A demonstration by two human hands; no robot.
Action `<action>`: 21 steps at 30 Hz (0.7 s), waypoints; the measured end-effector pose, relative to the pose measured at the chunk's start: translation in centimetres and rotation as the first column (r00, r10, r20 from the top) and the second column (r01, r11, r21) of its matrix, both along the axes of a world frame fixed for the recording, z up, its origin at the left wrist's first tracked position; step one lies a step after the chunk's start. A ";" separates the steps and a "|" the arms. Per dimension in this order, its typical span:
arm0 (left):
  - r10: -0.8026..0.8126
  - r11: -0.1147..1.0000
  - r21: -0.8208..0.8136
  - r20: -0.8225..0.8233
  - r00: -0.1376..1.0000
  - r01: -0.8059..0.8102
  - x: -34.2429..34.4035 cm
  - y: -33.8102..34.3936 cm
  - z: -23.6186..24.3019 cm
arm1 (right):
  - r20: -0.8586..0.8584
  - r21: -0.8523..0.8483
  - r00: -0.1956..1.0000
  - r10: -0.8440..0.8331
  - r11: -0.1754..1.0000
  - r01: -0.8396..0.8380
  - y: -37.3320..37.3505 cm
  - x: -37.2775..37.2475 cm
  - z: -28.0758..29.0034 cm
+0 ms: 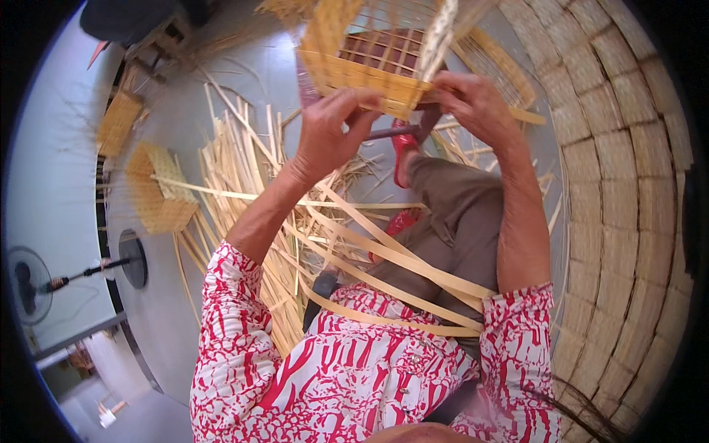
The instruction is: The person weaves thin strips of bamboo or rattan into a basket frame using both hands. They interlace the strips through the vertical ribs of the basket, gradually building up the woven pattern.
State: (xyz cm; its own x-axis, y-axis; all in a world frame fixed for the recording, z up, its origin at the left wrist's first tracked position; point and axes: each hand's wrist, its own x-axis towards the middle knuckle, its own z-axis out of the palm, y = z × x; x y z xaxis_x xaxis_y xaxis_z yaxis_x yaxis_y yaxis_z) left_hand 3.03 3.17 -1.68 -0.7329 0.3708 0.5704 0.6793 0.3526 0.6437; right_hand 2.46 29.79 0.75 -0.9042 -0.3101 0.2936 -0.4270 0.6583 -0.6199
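A partly woven basket of yellow bamboo strips (369,76) is tilted over a dark red stool (309,87), with an open lattice on one side. My left hand (336,129) is closed, its fingertips pinching the basket's near edge. At the near right corner my right hand (473,103) grips the rim, next to a pale upright band (437,40). What lies between the fingers of either hand is too small to make out. Several long flat bamboo strips (399,255) cross my lap.
Loose bamboo strips (244,173) cover the floor to the left. Beyond them are a woven basket (151,188), another woven piece (120,122) and a standing fan (31,284). Stacked woven pieces (613,170) line the right side. A flat woven piece (502,66) lies behind my right hand.
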 end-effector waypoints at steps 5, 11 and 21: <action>-0.093 0.965 -0.259 -0.212 0.973 0.036 -4.5 3.4 1.9 | 0.132 -0.093 0.990 -0.040 0.994 0.053 -2.0 0.1 -0.3; -0.269 0.837 -0.502 -0.033 0.963 0.217 -5.7 2.1 4.2 | -0.062 -0.004 0.997 -0.043 0.999 0.043 -2.5 1.1 -1.0; -0.483 0.792 -0.395 0.060 0.874 0.465 -4.4 0.0 4.3 | -0.314 0.288 0.948 0.044 0.956 0.051 -2.9 1.1 -1.2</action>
State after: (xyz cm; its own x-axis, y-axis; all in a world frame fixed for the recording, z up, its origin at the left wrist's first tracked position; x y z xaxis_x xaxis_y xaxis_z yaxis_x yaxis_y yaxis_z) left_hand -1.36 3.15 2.65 -0.3859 0.8604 0.3328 0.8497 0.1910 0.4914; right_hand 3.55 26.93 -0.47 -0.7812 -0.4216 0.4604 -0.5658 0.7898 -0.2369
